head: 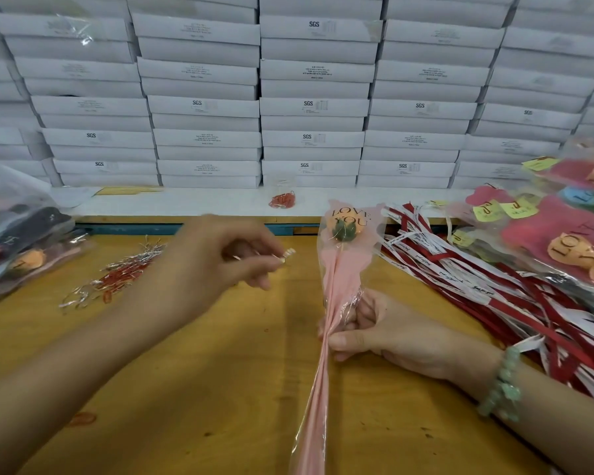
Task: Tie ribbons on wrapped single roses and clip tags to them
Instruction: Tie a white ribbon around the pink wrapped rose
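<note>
1. Pink paper and clear film are being squeezed together by the right hand (374,332), whose fingers are curling tightly round the gathered neck of the wrapped rose (341,265). A green bead bracelet (501,385) is sitting on that wrist.
2. The wrapped rose is stretching away from the person over the wooden worktop (220,389), its orange bloom at the far end under the printed words "LOVE YOU". Whether it is resting on the wood or being held up is unclear.
3. The left hand (220,262) is hovering just left of the rose. Its thumb and forefinger are pinching a small silvery piece (287,254), too blurred to name, and the other fingers are curling loosely.
4. Left of that hand, silver and red wire ties (117,277) are lying scattered on the wood.
5. Right of the rose, red and white ribbons (460,279) are spreading in a heap, with finished roses (563,234) bearing yellow tags (504,210) piling over them.
6. At the far left, a plastic bag (14,207) is holding more roses.
7. Behind, red paper clips (282,200) are sitting on a white ledge before stacked white boxes (309,108).
</note>
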`<state>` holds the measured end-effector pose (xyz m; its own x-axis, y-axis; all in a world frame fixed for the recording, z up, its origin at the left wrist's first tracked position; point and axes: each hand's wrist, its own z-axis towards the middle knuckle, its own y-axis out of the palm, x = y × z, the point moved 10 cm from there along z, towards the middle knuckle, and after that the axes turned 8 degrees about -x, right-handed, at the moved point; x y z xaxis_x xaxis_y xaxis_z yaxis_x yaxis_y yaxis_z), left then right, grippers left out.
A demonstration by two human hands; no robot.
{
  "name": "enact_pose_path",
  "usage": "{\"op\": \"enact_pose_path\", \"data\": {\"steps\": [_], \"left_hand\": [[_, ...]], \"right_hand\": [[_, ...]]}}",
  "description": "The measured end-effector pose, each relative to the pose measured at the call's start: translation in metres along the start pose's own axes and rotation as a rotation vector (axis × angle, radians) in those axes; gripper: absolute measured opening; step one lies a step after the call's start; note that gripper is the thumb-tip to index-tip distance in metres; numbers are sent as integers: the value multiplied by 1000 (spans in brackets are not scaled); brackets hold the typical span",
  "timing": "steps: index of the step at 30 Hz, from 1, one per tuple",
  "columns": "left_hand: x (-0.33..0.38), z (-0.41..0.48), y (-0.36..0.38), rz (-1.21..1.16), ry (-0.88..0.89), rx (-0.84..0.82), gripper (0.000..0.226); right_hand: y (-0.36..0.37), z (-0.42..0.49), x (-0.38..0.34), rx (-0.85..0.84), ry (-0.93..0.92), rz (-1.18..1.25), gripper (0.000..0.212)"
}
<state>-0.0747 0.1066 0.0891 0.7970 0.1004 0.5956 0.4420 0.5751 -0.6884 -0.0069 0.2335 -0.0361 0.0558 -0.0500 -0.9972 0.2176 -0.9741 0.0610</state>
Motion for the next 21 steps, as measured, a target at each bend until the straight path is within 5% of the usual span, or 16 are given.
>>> {"op": "enact_pose_path", "data": {"steps": [3, 7, 21], "left_hand": [[19, -7, 39, -95, 78, -120, 10], [34, -19, 66, 87, 253, -173, 19], [38, -21, 68, 80, 323, -206, 12]], "right_hand": [[2, 0, -1, -4, -7, 12, 44], [2, 1, -1, -3, -3, 32, 46], [-4, -1, 4, 98, 41, 77, 74]]}}
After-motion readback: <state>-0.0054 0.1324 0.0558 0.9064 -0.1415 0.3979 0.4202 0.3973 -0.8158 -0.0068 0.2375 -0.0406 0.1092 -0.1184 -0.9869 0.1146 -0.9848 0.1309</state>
